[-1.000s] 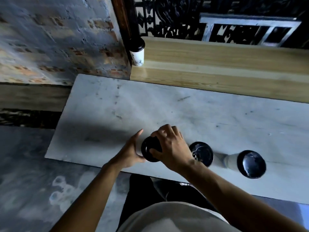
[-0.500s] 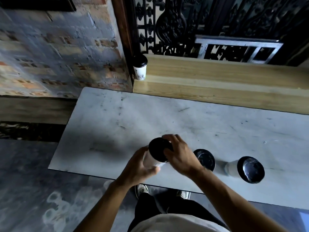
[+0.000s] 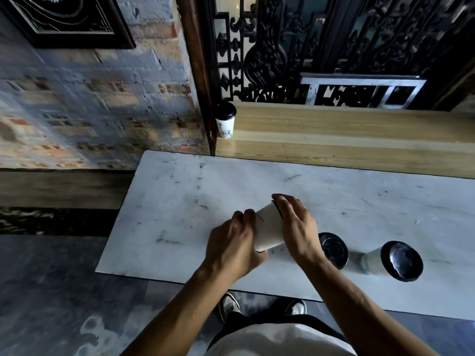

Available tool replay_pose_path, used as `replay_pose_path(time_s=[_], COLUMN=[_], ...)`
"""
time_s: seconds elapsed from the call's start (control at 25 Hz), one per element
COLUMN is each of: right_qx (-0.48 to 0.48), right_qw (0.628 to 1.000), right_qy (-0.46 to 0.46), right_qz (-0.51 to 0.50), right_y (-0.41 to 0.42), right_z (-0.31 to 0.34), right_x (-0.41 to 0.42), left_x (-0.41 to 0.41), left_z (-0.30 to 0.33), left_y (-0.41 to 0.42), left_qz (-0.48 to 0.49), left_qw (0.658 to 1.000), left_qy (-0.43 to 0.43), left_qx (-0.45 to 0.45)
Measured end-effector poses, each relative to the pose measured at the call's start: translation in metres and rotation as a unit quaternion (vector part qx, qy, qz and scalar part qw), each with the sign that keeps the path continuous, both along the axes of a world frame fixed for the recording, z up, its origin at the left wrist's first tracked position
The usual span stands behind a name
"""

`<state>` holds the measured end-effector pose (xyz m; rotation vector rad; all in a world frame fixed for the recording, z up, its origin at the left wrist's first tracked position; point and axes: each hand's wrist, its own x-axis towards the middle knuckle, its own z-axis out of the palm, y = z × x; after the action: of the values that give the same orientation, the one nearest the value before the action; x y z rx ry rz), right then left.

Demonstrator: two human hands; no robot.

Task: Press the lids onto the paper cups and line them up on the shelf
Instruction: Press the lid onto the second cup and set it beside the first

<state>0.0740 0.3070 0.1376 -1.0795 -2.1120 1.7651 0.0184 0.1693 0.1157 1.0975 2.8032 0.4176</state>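
Observation:
A white paper cup (image 3: 267,229) with a black lid is lifted off the marble table (image 3: 180,196) and tilted, its top pointing away from me. My left hand (image 3: 232,246) grips its lower body and base. My right hand (image 3: 298,227) wraps over the lidded top, hiding most of the lid. Two more lidded cups stand on the table to the right, one (image 3: 333,250) partly behind my right wrist and one (image 3: 401,260) further right. Another lidded cup (image 3: 226,123) stands at the left end of the wooden shelf (image 3: 347,134).
A brick wall (image 3: 90,104) rises to the left of the shelf, with a dark door frame at the shelf's left end. Black ornate ironwork (image 3: 321,47) stands behind the shelf. The table's near edge is just in front of my feet.
The cup has been lifted from the table and tipped from upright to tilted. My left hand moved from beside it to gripping its base. The view has shifted upward.

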Motion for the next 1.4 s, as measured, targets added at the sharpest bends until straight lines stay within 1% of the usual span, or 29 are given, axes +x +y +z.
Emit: replay_pose_path(time_s=[0.08,0.2,0.4,0.52,0.56,0.6,0.64,0.68,0.76,0.8,0.88,1.08,1.16,1.24,1.32,1.4], right_qx=[-0.017,-0.028,-0.028,-0.086,-0.121,-0.158,-0.193,-0.233,-0.312,-0.337,-0.359,-0.362,-0.349,-0.335,-0.328,-0.328], right_qw=[0.999,0.998,1.0,0.995,0.992,0.986,0.98,0.97,0.943,0.933,0.925,0.927,0.931,0.936,0.938,0.938], right_qy=[0.016,0.029,0.004,0.006,0.014,0.029,0.05,0.071,0.108,0.118,0.12,0.101,0.098,0.096,0.097,0.1], right_qz=[-0.03,-0.041,0.001,0.042,0.045,0.034,0.013,-0.01,-0.042,-0.045,-0.033,0.025,0.049,0.055,0.056,0.049], right_y=[-0.004,-0.007,0.0,0.009,0.011,0.013,0.014,0.016,0.016,0.016,0.013,0.004,0.004,0.005,0.005,0.006], right_z=[0.0,0.0,-0.002,-0.008,-0.011,-0.014,-0.016,-0.016,-0.014,-0.014,-0.013,-0.02,-0.027,-0.027,-0.024,-0.023], right_x=[0.004,0.009,0.006,0.004,0.004,0.004,0.004,0.004,0.003,0.003,0.003,0.007,0.009,0.01,0.011,0.011], left_x=[0.002,0.003,0.002,-0.001,-0.003,-0.005,-0.007,-0.009,-0.009,-0.007,-0.004,0.003,0.006,0.006,0.005,0.005], left_z=[0.004,0.01,0.012,0.013,0.013,0.013,0.014,0.013,0.011,0.01,0.008,0.002,0.002,0.002,0.002,0.005], left_y=[-0.001,-0.001,0.002,0.003,0.002,0.001,-0.001,-0.003,-0.006,-0.005,-0.002,0.006,0.008,0.01,0.012,0.013], left_qz=[-0.018,-0.036,-0.033,-0.006,0.006,0.02,0.039,0.063,0.111,0.132,0.164,0.215,0.228,0.243,0.244,0.243], left_qw=[0.999,0.998,0.998,1.0,0.999,0.995,0.983,0.963,0.91,0.885,0.844,0.763,0.743,0.737,0.741,0.763], left_qy=[0.023,0.034,0.028,-0.008,-0.042,-0.096,-0.165,-0.239,-0.35,-0.385,-0.433,-0.512,-0.531,-0.535,-0.532,-0.512], left_qx=[-0.017,-0.036,-0.047,-0.026,-0.003,0.028,0.067,0.11,0.191,0.225,0.27,0.331,0.336,0.335,0.328,0.312])
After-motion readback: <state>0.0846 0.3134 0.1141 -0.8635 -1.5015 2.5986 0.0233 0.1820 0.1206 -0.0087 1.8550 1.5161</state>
